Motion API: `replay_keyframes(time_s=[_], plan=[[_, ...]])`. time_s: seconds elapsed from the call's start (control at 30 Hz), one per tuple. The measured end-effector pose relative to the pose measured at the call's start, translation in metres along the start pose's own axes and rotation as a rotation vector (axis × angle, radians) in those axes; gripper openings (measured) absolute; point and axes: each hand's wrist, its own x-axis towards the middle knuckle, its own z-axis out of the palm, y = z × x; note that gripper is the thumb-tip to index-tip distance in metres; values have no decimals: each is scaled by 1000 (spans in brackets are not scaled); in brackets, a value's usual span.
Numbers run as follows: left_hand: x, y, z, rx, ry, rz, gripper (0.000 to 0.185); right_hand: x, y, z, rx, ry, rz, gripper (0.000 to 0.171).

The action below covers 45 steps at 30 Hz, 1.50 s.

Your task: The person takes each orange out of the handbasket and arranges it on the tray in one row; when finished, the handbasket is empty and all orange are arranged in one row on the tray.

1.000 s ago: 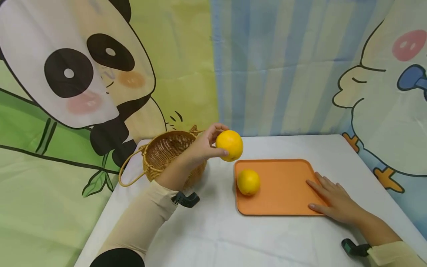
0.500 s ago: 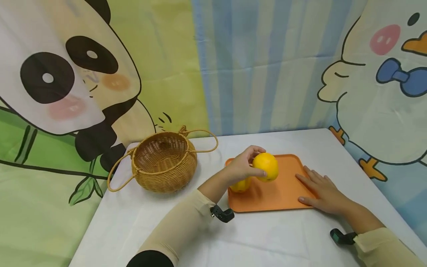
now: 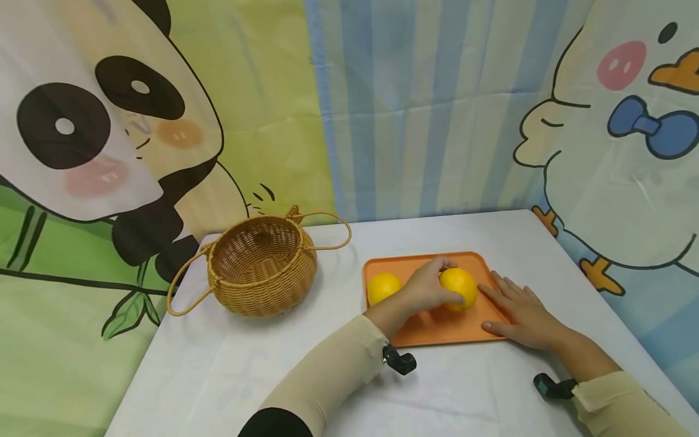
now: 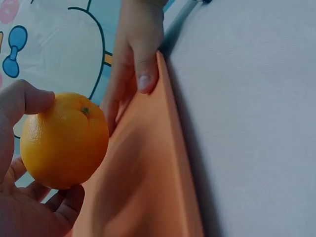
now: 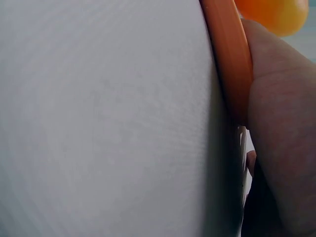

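An orange [image 3: 460,288] is held in my left hand [image 3: 426,287], over the right part of an orange-coloured tray [image 3: 475,326]. In the left wrist view, thumb and fingers grip this orange [image 4: 64,143] from opposite sides, with its stem spot showing. A second orange [image 3: 383,286] lies at the tray's left end, partly behind my left wrist. My right hand [image 3: 526,317] rests on the tray's right edge, fingers spread and fairly straight. In the right wrist view, the base of that hand [image 5: 281,103] lies against the tray rim [image 5: 229,54].
A wicker basket [image 3: 273,294] with two loop handles stands at the table's left, nothing visible inside it. White cloth covers the table [image 3: 327,388]. Behind it hangs a printed curtain [image 3: 426,109] with a panda and a white bird.
My left hand has carried the orange from beside the basket rightward and down over the tray. The right hand stays on the tray's edge. The head view has shifted slightly.
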Motion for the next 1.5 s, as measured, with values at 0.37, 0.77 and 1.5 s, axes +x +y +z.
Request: replay_keyframes(time_s=[0.37,0.77,1.5], plan=[[0,-9,10,93,22,3,73,0,-2,-2,0,1,-12,86],[0,-11,11,218,22,64,75,-1,-5,-6,-3,-4,6,87],[-3,-10,17,276,32,81,79,-2,-1,-2,13,-10,9,86]])
